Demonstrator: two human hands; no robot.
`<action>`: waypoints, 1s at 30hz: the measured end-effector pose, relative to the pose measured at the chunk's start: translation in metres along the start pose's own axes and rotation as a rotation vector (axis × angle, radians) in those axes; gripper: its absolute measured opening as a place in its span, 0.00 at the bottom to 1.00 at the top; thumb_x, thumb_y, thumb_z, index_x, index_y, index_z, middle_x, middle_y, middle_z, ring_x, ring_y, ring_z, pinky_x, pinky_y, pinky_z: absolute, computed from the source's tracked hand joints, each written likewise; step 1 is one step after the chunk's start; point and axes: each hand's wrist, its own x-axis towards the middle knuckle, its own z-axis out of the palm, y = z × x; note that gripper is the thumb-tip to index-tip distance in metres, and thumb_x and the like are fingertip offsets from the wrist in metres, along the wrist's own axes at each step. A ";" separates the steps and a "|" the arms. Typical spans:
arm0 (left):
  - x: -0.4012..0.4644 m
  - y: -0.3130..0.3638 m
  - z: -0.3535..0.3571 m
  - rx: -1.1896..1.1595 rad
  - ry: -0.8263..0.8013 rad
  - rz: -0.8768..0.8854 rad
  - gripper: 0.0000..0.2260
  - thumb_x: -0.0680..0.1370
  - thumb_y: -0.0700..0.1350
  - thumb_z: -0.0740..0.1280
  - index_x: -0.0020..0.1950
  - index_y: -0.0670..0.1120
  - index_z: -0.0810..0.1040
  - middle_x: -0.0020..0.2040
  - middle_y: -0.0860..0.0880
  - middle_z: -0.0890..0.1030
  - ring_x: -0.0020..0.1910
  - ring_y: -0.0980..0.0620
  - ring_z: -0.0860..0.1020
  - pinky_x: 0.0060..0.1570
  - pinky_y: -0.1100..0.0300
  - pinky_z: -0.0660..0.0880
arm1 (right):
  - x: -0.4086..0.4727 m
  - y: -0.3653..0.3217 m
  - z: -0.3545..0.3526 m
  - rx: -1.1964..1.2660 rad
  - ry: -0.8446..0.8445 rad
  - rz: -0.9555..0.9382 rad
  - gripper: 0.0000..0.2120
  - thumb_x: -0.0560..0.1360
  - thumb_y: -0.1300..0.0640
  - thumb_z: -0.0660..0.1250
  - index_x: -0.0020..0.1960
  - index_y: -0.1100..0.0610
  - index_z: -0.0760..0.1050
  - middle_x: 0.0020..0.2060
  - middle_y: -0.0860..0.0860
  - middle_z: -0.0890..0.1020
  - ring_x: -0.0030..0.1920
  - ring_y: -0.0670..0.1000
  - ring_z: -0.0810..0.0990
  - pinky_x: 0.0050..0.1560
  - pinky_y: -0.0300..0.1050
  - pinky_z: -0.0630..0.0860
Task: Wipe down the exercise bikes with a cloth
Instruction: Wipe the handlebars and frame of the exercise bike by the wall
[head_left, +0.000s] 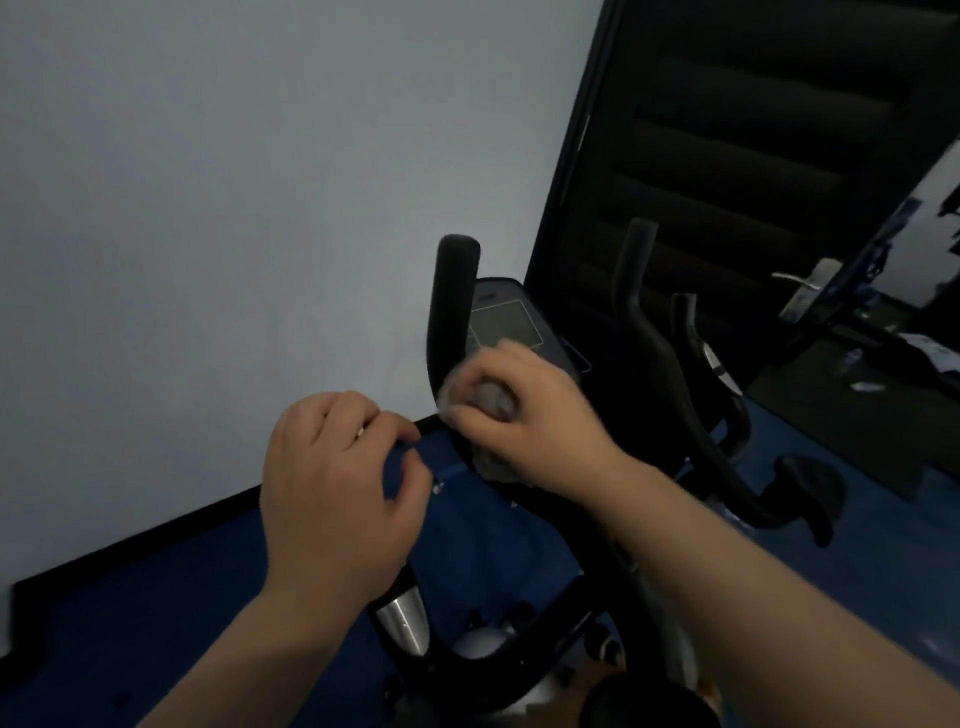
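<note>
At the left of the head view stood a pale wall (208, 208), with blue floor (156, 623) below it. The left hand (332, 499) hung above that floor just left of the bike, fingers curled loosely inward; its grip was narrow and appeared to hold nothing, though the fingertips were blurred.

Next came the near exercise bike (498, 649). Its left handlebar (452, 312) ran as a long dark foam-covered bar, long axis nearly upright in the picture, tip pointing up and away from the person, its lower end curving toward the bike's stem. The right hand (524, 415) was clamped around the lower part of this bar with a crumpled grey cloth (488, 410) bunched under the fingers, so the cloth lay pressed against the bar between palm and foam. Behind the hand sat the console (509, 322), its screen facing the person.

Further right were a second handlebar (639, 291), then a dark door (727, 156) with a metal door handle (810, 286).

The likely risks: the bunched cloth could slip out of the fist on a long stroke along the bar, leaving foam unwiped, and the wiping knuckles sat close enough to the console to knock its buttons. The idle left hand steadied nothing, so a hard push might rock the bike.
</note>
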 end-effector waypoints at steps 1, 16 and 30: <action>0.000 0.000 -0.001 0.009 -0.005 -0.001 0.06 0.72 0.44 0.66 0.42 0.45 0.82 0.39 0.51 0.75 0.45 0.49 0.70 0.48 0.59 0.63 | 0.004 -0.006 0.011 0.013 0.062 0.026 0.07 0.71 0.49 0.71 0.44 0.51 0.74 0.45 0.46 0.73 0.45 0.47 0.76 0.46 0.53 0.76; 0.000 0.001 -0.003 0.072 -0.046 0.018 0.09 0.73 0.47 0.63 0.43 0.46 0.83 0.41 0.49 0.76 0.47 0.48 0.69 0.48 0.60 0.61 | -0.032 0.017 0.020 0.077 0.132 -0.029 0.07 0.74 0.49 0.67 0.46 0.47 0.69 0.44 0.39 0.71 0.45 0.40 0.74 0.43 0.40 0.73; 0.002 0.000 0.000 0.010 0.009 0.042 0.09 0.73 0.45 0.64 0.42 0.46 0.84 0.39 0.49 0.76 0.48 0.48 0.69 0.50 0.60 0.59 | -0.083 0.042 -0.011 0.050 0.103 0.081 0.04 0.75 0.50 0.63 0.42 0.46 0.69 0.39 0.41 0.72 0.41 0.42 0.74 0.41 0.48 0.74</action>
